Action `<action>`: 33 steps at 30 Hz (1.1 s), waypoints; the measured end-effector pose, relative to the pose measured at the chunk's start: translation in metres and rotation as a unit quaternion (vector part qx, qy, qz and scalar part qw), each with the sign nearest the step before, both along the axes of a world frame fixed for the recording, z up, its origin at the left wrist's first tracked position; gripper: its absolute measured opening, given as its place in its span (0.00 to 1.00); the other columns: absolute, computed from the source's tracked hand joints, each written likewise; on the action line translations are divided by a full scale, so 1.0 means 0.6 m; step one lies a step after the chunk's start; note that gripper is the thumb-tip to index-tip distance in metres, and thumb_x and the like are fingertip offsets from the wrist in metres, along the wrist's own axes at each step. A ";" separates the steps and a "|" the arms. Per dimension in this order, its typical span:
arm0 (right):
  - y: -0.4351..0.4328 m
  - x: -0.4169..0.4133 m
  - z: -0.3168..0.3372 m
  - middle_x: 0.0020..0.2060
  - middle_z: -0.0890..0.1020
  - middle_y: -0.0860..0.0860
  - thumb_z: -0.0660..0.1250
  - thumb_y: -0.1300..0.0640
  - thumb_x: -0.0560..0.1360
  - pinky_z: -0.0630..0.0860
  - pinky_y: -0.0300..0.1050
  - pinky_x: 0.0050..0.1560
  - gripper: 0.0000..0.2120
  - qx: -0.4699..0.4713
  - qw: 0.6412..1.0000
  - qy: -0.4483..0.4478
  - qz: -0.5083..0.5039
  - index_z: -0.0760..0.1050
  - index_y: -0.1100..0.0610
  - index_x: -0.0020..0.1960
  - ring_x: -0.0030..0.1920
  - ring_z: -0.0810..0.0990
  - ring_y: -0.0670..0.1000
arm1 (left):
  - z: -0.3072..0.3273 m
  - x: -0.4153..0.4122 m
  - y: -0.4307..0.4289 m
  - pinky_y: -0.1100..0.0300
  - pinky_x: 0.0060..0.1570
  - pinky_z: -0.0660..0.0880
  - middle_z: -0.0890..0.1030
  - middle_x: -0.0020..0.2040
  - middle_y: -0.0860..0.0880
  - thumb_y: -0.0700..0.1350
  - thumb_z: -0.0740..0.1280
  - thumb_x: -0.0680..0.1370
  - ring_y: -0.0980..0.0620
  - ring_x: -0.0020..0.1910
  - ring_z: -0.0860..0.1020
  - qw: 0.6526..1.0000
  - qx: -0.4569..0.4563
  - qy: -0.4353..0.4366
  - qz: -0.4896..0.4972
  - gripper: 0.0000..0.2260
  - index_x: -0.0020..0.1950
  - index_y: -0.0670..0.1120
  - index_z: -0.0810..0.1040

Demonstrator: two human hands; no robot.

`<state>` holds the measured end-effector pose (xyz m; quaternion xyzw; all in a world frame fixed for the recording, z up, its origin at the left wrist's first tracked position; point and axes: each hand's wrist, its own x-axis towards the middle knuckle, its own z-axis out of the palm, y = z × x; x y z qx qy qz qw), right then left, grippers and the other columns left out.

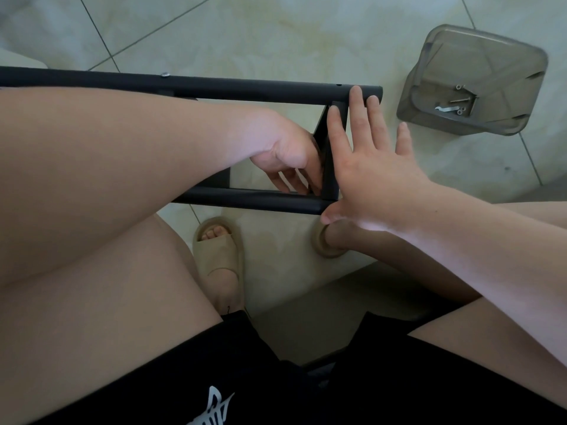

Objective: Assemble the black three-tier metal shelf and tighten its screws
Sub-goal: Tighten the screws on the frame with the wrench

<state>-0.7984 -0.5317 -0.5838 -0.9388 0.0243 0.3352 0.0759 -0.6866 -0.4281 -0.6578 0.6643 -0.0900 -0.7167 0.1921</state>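
Hands: the right hand (377, 167) is spread flat with straight, splayed fingers. Its fingertips lie on the far tube (214, 87) and the crosspiece (331, 176), its thumb sits by the end of the near tube (260, 204), and it presses without gripping anything.
Left hand: the left hand (288, 157) reaches down inside the frame, fingers against the inner side of the crosspiece. I cannot tell whether they pinch a fastener there (the bar hides the tips).
Shelf: the black shelf frame (92, 79) runs left to right just ahead of the knees, over the tiled floor (276, 35), with the end under both hands.
Step in hand: it looks like the end crosspiece is being seated square between the two tubes. A screw head (165, 75) sits in the far tube further left, and a small hole (338, 85) near the right end looks unfilled.
Next move: probably a screw into that end joint. One hand would have to leave for the hardware while the other holds the joint aligned.
Container: a translucent grey tray (521, 72) sits on the floor, near the frame's right end but apart from it.
Contents: a small bent wrench (445, 108), a long screw (460, 100) and a few tiny nuts or washers (too small to tell which).
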 end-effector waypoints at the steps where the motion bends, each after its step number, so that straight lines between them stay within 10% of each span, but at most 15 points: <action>1: 0.000 0.000 0.001 0.77 0.28 0.61 0.77 0.36 0.67 0.43 0.69 0.76 0.67 0.000 1.000 0.001 0.000 0.29 0.59 0.80 0.79 0.31 0.63 | -0.001 -0.002 0.000 0.53 0.51 0.79 0.85 0.52 0.46 0.38 0.69 0.78 0.50 0.46 0.82 1.000 0.003 -0.005 -0.004 0.10 0.60 0.43 0.81; 33: -0.002 -0.002 -0.006 0.78 0.29 0.61 0.77 0.35 0.66 0.44 0.70 0.76 0.68 -0.001 1.000 -0.012 0.001 0.30 0.59 0.80 0.79 0.32 0.63 | -0.002 -0.006 -0.002 0.58 0.48 0.74 0.80 0.41 0.48 0.37 0.67 0.79 0.52 0.38 0.76 1.000 0.015 0.014 0.002 0.07 0.56 0.42 0.79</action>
